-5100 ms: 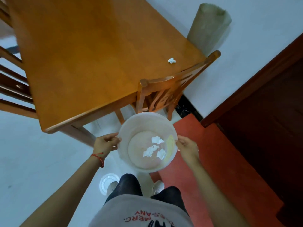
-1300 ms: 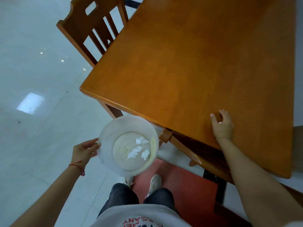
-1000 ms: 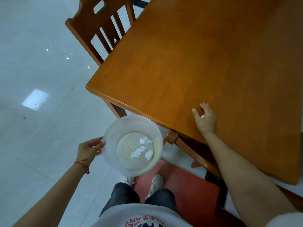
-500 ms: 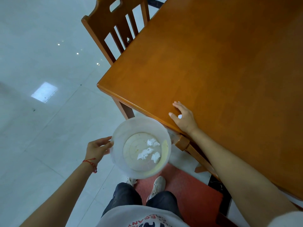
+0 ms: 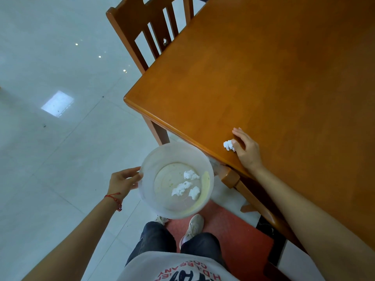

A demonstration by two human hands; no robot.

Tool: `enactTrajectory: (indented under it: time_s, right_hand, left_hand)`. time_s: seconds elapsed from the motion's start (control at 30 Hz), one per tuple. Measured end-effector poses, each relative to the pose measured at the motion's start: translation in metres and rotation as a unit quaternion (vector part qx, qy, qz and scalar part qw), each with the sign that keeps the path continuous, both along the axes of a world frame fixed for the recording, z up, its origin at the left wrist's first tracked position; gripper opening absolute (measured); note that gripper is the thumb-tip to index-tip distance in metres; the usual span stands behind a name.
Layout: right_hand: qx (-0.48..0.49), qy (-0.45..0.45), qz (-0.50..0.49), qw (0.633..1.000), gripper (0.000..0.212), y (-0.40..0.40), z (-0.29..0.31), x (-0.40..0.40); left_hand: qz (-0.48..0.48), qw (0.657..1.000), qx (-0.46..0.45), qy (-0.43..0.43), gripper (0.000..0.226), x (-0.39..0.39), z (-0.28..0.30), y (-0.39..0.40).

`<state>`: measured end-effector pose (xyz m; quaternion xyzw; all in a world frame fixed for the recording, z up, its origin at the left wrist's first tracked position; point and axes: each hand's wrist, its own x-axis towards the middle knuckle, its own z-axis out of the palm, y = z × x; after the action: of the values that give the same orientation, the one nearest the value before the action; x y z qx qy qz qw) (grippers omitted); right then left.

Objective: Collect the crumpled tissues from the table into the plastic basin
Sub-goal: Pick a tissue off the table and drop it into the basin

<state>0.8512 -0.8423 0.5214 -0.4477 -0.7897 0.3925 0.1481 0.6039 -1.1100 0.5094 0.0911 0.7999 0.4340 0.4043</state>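
Head cam view, looking down at my own arms: my right hand (image 5: pixel 246 151) is lying on the glossy orange-brown wooden counter (image 5: pixel 274 82) close to its near edge, fingers (image 5: pixel 239 133) loosely spread and mostly flat, with a small white crumpled tissue (image 5: pixel 228 145) sitting right at my thumb tip. It's touching the thumb, but I honestly can't tell if I've got it pinched or if it's just resting against me on the wood. My left hand (image 5: pixel 122 180) has the round translucent white plastic basin (image 5: pixel 176 180) by its left rim, thumb on top and the other fingers curled against the outside wall, holding it out in the air below counter level, just off the edge and not far from the corner. Inside the basin there are three crumpled white tissue wads (image 5: pixel 187 185) lying on the bottom toward the right side, close together. There's a thin red string bracelet (image 5: pixel 113 197) on my left wrist. Behind the counter corner a slatted brown wooden chair (image 5: pixel 150 25) is pushed in against the far side. Underneath me it's pale shiny floor tile (image 5: pixel 50 138) and a red mat (image 5: pixel 233 230) where my white sneakers (image 5: pixel 192 226) are standing.
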Motion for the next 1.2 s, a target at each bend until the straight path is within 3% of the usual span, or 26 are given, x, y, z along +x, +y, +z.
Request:
enactTrajectory:
  time_s: [0.37,0.57,0.77,1.2]
  right_hand:
    - [-0.04,0.03,0.087,0.995,0.041,-0.009,-0.003,-0.037]
    - [-0.139,0.037,0.16,0.977,0.034,-0.019,0.006,-0.061]
    - [-0.283,0.028,0.21,0.935,0.034,-0.023,0.013,-0.071]
    - [-0.248,0.037,0.162,0.954,0.03,-0.025,0.018,-0.063]
  left_hand:
    - [0.012,1.0,-0.011,-0.012,0.031,0.005,-0.005,0.003]
    - [0.019,1.0,-0.009,-0.012,0.031,0.006,-0.006,0.003]
    - [0.022,1.0,-0.01,-0.014,0.032,0.01,-0.007,0.002]
    - [0.018,1.0,0.001,-0.015,0.032,0.012,-0.012,-0.002]
